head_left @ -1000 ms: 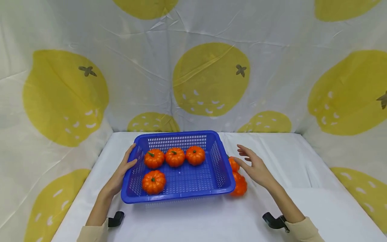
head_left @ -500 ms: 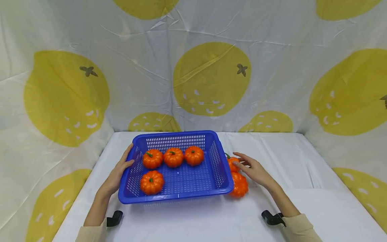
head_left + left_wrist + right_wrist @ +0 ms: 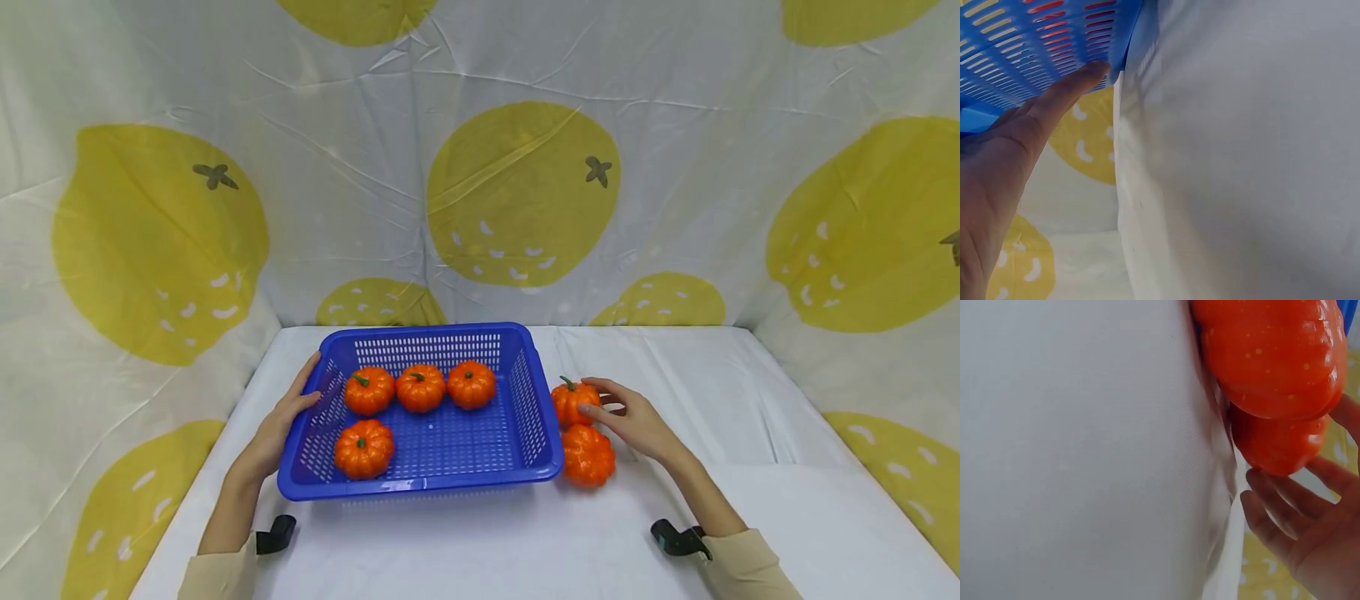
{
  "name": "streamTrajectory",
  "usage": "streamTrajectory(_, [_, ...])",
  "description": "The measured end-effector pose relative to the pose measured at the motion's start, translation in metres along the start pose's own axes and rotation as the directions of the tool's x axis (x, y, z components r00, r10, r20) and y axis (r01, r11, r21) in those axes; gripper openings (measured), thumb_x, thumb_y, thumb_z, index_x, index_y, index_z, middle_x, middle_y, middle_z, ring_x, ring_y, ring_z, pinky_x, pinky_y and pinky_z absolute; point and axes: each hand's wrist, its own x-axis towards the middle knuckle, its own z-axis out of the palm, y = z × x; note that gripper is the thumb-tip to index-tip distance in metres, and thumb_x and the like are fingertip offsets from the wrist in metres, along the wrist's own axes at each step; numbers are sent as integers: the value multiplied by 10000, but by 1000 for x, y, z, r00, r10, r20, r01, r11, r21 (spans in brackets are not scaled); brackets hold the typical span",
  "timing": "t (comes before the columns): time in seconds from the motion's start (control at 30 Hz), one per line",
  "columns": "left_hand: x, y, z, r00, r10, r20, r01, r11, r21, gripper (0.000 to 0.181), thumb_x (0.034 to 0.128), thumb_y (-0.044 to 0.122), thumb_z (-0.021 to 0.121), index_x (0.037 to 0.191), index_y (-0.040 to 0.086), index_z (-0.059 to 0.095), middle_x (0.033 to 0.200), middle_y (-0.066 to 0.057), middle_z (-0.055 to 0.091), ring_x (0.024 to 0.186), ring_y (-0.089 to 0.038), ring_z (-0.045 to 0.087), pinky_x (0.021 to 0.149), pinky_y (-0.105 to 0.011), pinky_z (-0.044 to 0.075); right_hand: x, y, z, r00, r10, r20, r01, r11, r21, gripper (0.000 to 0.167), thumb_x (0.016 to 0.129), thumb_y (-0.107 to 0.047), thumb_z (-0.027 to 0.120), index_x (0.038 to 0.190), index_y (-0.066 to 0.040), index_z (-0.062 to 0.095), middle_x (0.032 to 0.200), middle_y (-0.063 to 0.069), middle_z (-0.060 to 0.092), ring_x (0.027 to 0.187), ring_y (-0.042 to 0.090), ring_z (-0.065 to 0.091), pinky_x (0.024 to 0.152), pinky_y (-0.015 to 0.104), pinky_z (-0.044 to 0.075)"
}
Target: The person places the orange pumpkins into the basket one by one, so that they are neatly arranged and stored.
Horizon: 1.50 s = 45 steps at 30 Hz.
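Observation:
My left hand holds the left side of a blue mesh basket, the thumb over its rim; in the left wrist view, a finger lies along its outer wall. Inside are three small orange pumpkins in a back row, the middle pumpkin among them, and one front pumpkin. Right of the basket, my right hand reaches around the right side of a pumpkin with a green stem, its fingers loosely spread. Another pumpkin lies just in front, nearest the camera in the right wrist view.
A white cloth covers the table. Fabric walls printed with yellow lemons stand behind and at both sides. Each wrist carries a black mount, the left mount and the right mount.
The basket has slid left together with my left hand, uncovering more of the two pumpkins beside it. My right hand has lowered to the rear one, its thumb now in front of it.

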Motion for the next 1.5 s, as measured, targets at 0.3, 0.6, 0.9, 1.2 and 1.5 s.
streamTrajectory(0.3, [-1, 0, 1, 1000, 6, -13, -6, 1000, 7, 645, 1115, 359, 314, 1666, 368, -21, 1759, -82, -101, 1586, -489, -2, 1216, -761, 67, 3, -5, -4, 999, -4, 53, 4, 1000, -2, 679, 1003, -336, 670, 1565, -54, 415, 1525, 267, 507, 1275, 472, 596, 1035, 589, 537])
streamTrajectory(0.6, [1, -1, 1, 1000, 4, -13, -4, 1000, -9, 649, 1113, 358, 313, 1667, 366, -26, 1757, -91, -106, 1585, -484, -3, 1221, -758, 57, 3, -7, -3, 993, 41, 113, -40, 999, -13, 719, 996, -397, 667, 1575, -58, 406, 1512, 270, 520, 1285, 470, 590, 1024, 557, 556])
streamTrajectory(0.9, [0, -4, 1, 1000, 7, -20, -6, 1000, 11, 642, 1112, 375, 300, 1664, 382, -29, 1758, -90, -98, 1580, -509, 29, 1207, -766, 106, -3, 6, -6, 999, -21, 41, 22, 1000, -18, 691, 972, -325, 724, 1530, -11, 464, 1447, 269, 582, 1219, 457, 648, 994, 545, 573])
streamTrajectory(1.2, [-1, -2, 1, 1000, 9, -11, -9, 1000, 16, 646, 1111, 366, 302, 1662, 383, -35, 1755, -102, -113, 1577, -514, 9, 1199, -781, 90, -3, 12, -8, 1000, 8, -2, -9, 1000, -28, 730, 974, -328, 721, 1558, -12, 417, 1525, 295, 497, 1258, 488, 617, 1035, 572, 537])
streamTrajectory(1.5, [0, 0, 3, 1000, 5, -24, -5, 1000, -11, 649, 1111, 353, 317, 1668, 369, -16, 1760, -75, -101, 1593, -459, -9, 1231, -747, 28, -6, 0, -13, 989, -33, -141, 31, 999, -19, 671, 971, -271, 735, 1544, -45, 469, 1477, 243, 570, 1262, 424, 611, 1022, 539, 546])
